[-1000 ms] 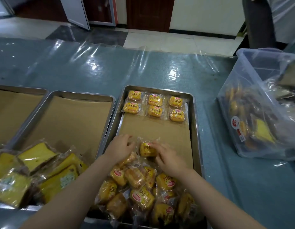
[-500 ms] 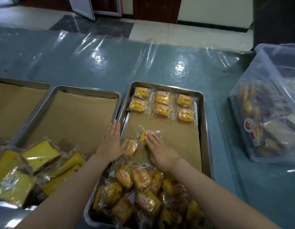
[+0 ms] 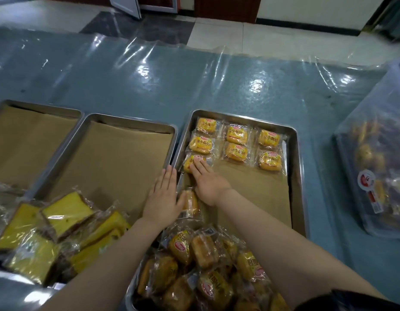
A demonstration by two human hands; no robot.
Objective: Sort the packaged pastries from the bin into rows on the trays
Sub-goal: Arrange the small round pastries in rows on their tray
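Since the earlier frame, my flat right hand [image 3: 209,184] slides one pastry [image 3: 191,163] up, starting row three; left hand [image 3: 164,196] rests spread.

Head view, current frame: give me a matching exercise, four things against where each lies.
Things:
1. right hand
2. left hand
3. yellow cake slices
4. clear bin

Places:
A. far right on the table
B. flat across the rims between two trays
C. fingers resting on a pastry starting the third row
D. heaped at the near left

Pairs: 1-C, 2-B, 3-D, 4-A
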